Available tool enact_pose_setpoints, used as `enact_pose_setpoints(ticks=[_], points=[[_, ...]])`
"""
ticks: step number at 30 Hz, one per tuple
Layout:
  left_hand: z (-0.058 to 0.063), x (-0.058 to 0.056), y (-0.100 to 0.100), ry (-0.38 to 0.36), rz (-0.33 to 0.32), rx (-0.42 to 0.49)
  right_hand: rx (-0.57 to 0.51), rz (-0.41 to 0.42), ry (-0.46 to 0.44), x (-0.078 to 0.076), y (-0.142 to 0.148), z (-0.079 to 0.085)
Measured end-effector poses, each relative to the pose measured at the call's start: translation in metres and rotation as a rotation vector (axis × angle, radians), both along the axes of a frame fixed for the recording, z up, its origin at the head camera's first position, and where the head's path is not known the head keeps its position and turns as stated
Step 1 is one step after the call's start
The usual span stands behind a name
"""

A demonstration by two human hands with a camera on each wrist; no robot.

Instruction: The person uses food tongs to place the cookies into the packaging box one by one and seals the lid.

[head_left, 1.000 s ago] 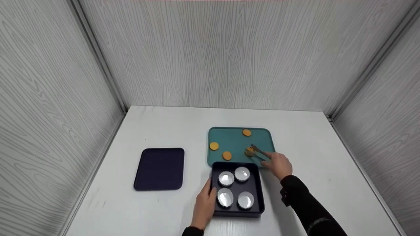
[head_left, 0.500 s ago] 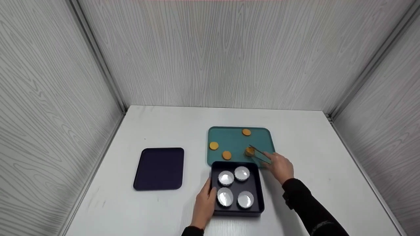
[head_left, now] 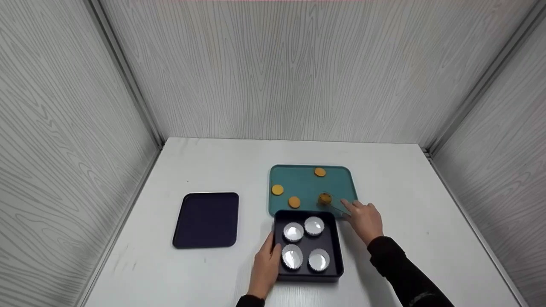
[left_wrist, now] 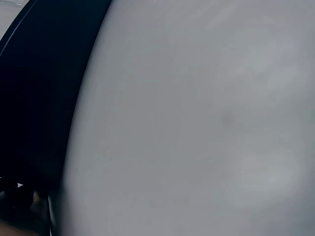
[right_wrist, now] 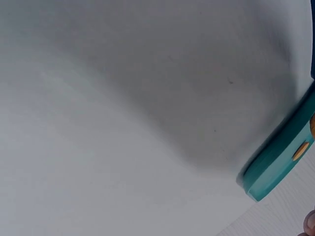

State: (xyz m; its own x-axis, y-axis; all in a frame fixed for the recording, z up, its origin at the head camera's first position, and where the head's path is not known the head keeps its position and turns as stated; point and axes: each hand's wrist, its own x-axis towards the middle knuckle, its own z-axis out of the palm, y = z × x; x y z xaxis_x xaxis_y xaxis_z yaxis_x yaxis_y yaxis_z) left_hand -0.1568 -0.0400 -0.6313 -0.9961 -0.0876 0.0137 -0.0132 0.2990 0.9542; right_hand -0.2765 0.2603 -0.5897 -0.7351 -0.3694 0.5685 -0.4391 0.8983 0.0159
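In the head view my left hand (head_left: 265, 268) holds the left side of a dark square box (head_left: 310, 279). Several silvery fluted cups (head_left: 292, 256) stand inside it. My right hand (head_left: 366, 219) holds slim tongs (head_left: 339, 209) over the teal tray (head_left: 298, 172). Their tips are at a round brownish-orange biscuit (head_left: 324, 198) near the tray's front right, which looks tilted; whether it is off the tray I cannot tell. The right wrist view catches only a fingertip (right_wrist: 310, 224) and the tray's end.
Other flat orange biscuits (head_left: 294, 202) lie apart on the teal tray. A flat dark square tray (head_left: 206, 220) lies on the white table (head_left: 256, 153) to the left. Grain-patterned panels (head_left: 273, 72) enclose the back and sides. The box overlaps the tray's front edge in view.
The tongs have closed on the biscuit and turned, and the biscuit has tilted. My right hand has shifted slightly right and down. My left hand and the box stay put.
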Motion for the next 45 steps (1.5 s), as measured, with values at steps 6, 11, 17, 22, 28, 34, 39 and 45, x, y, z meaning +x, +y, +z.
enact_pose_setpoints(ticks=[6, 11, 17, 22, 28, 34, 39, 45], points=[[0.0, 0.0, 0.0, 0.011, -0.004, 0.009, -0.005, 0.001, 0.029, 0.001, 0.0, 0.0], [-0.001, 0.0, 0.0, 0.0, 0.001, 0.016, -0.026, 0.015, 0.051, 0.002, 0.0, 0.001], [0.001, 0.0, 0.0, -0.012, -0.004, 0.027, -0.057, 0.049, 0.091, 0.004, -0.003, 0.008], [0.001, -0.001, 0.0, -0.009, -0.006, 0.021, -0.072, 0.082, 0.125, 0.008, -0.01, 0.017], [0.002, 0.0, 0.0, -0.013, 0.013, 0.003, -0.092, 0.132, 0.142, 0.023, -0.017, 0.031], [0.001, 0.0, 0.0, -0.009, 0.018, -0.007, -0.069, 0.208, 0.154, 0.043, -0.015, 0.038], [0.001, 0.0, 0.0, -0.007, 0.015, -0.002, -0.033, 0.246, 0.09, 0.056, -0.012, 0.037], [0.001, 0.0, 0.0, -0.004, 0.018, -0.003, -0.011, 0.208, -0.036, 0.065, -0.011, 0.034]])
